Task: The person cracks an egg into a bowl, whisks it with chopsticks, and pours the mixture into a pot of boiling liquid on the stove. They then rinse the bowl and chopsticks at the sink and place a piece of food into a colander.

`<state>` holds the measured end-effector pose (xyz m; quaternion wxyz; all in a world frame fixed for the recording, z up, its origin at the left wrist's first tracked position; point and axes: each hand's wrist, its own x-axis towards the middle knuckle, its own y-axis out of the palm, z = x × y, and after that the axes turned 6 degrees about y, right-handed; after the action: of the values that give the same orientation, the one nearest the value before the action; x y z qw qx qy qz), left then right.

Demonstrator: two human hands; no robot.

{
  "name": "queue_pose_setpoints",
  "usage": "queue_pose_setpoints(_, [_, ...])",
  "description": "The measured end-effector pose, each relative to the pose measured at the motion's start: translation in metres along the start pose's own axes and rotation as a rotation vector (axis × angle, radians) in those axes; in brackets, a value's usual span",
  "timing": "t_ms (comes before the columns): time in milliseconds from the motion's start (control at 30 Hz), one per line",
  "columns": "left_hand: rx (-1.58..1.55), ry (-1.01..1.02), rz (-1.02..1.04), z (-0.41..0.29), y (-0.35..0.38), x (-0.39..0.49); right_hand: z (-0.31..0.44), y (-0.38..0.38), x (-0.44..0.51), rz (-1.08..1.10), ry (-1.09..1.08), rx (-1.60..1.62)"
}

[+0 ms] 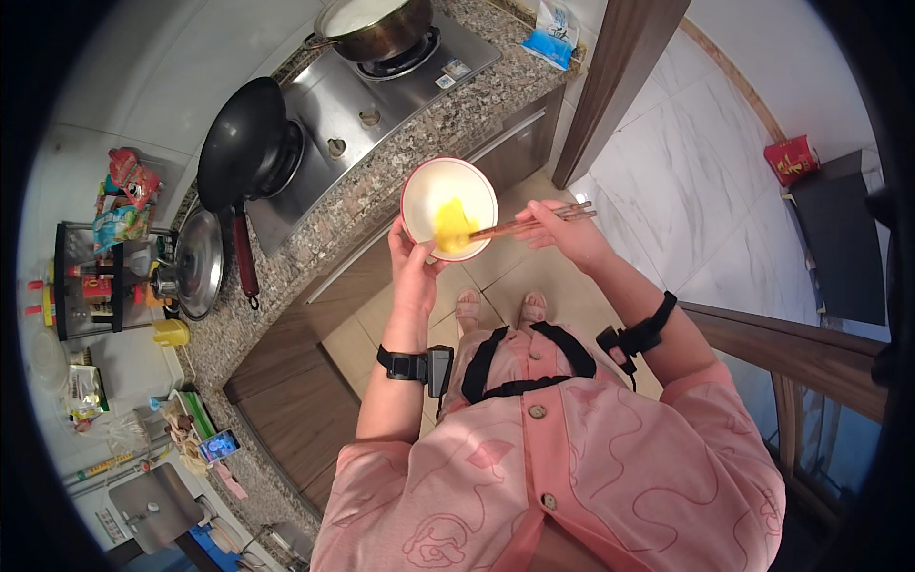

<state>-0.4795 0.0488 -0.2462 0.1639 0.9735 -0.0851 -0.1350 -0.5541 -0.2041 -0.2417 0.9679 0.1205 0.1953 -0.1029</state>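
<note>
My left hand (413,263) holds a white bowl with a red rim (423,187) by its lower left edge, tilted so that its inside faces the camera. Yellow beaten egg (454,223) lies in the lower part of the bowl. My right hand (559,230) grips a pair of wooden chopsticks (504,228), whose tips are in the egg. The bowl is in the air, in front of the granite counter's edge.
A black wok (239,143) and a metal pot with whitish contents (382,32) stand on the gas stove (322,93). A glass lid (200,263) leans near a spice rack (89,286). A blue and white bag (553,39) lies at the counter's far end.
</note>
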Motion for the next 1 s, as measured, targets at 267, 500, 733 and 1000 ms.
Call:
queue_pose_setpoints(267, [-0.005,-0.019,-0.022,0.002,0.001,-0.001,0.003,0.0,-0.001,0.005,0.033,0.033])
queue_pose_setpoints(500, [-0.056,-0.013,0.012,-0.001,0.003,0.001,0.012,0.004,-0.002,0.044,0.064,-0.005])
queue_pose_setpoints(733, [-0.026,-0.013,0.019,-0.001,0.004,0.002,0.012,-0.002,0.004,-0.018,0.0,-0.057])
queue_pose_setpoints(1000, [-0.044,-0.029,0.002,0.0,0.005,0.005,0.009,-0.002,0.003,0.015,0.047,0.067])
